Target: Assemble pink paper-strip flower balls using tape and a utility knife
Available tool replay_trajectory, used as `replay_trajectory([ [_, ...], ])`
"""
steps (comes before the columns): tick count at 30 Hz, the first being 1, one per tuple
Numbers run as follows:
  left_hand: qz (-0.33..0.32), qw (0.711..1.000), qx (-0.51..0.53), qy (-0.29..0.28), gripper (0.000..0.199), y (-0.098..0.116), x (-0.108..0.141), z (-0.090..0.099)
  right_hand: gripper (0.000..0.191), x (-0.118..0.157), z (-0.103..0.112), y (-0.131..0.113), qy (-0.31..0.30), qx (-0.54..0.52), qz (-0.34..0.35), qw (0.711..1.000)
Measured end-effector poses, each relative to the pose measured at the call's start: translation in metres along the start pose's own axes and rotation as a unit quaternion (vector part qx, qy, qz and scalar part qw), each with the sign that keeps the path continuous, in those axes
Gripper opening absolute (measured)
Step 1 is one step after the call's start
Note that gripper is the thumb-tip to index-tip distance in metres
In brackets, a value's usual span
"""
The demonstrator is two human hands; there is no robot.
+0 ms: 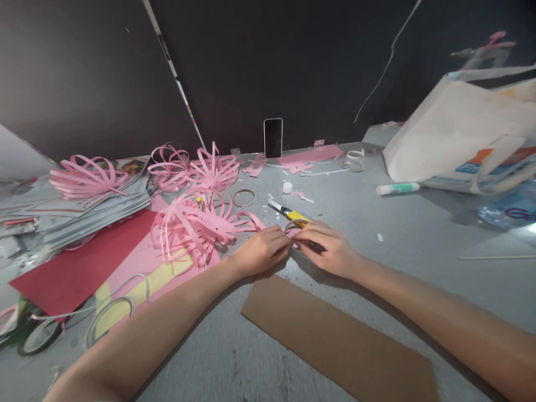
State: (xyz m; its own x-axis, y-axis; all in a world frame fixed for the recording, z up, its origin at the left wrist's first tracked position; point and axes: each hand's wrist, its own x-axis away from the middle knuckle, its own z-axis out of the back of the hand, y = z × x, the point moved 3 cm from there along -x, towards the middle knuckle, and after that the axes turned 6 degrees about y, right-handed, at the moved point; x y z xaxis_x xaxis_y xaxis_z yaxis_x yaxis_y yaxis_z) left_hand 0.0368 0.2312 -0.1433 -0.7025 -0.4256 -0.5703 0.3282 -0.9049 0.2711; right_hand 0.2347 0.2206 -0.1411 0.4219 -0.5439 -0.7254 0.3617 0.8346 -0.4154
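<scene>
My left hand (268, 248) and my right hand (329, 245) meet at the middle of the table, fingertips pinched close together. Between them shows a small curled pink paper strip (295, 233); its exact shape is partly hidden by the fingers. A yellow utility knife (296, 216) lies just beyond, blade out to the left, its rear end under my right hand. Looped pink paper strips (196, 220) are heaped left of my left hand, some reaching close to it. In front of my wrists rests a flat brown cardboard piece (330, 335).
A phone (273, 138) leans upright against the dark wall. A white bag (456, 128) and a glue stick (397, 188) are at right. Red paper (87, 262), stacked papers (96, 209) and green-handled scissors (39, 335) lie left. A small white cap (287, 188) stands behind the knife.
</scene>
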Motion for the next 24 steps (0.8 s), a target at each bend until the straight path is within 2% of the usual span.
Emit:
replay_trajectory([
  [10, -0.005, 1.000, -0.005, 0.003, 0.025, 0.0020, -0.0015, 0.0015, 0.022, 0.0013, 0.0006, 0.0010, 0.003, 0.005, -0.026, 1.000],
  [15, -0.005, 1.000, -0.005, 0.008, 0.025, 0.0005, -0.0007, 0.0003, 0.015, 0.0025, 0.0036, 0.0009, 0.045, 0.029, -0.022, 0.998],
  [20, -0.012, 1.000, -0.012, 0.016, 0.023, 0.0009, -0.0003, 0.0003, 0.017, 0.0035, 0.0007, 0.0018, 0.008, 0.027, -0.012, 1.000],
  [24, -0.012, 0.999, -0.020, 0.029, 0.023, 0.0019, -0.0010, 0.0017, 0.017, 0.0035, 0.0028, 0.0024, 0.049, 0.039, -0.011, 0.998],
])
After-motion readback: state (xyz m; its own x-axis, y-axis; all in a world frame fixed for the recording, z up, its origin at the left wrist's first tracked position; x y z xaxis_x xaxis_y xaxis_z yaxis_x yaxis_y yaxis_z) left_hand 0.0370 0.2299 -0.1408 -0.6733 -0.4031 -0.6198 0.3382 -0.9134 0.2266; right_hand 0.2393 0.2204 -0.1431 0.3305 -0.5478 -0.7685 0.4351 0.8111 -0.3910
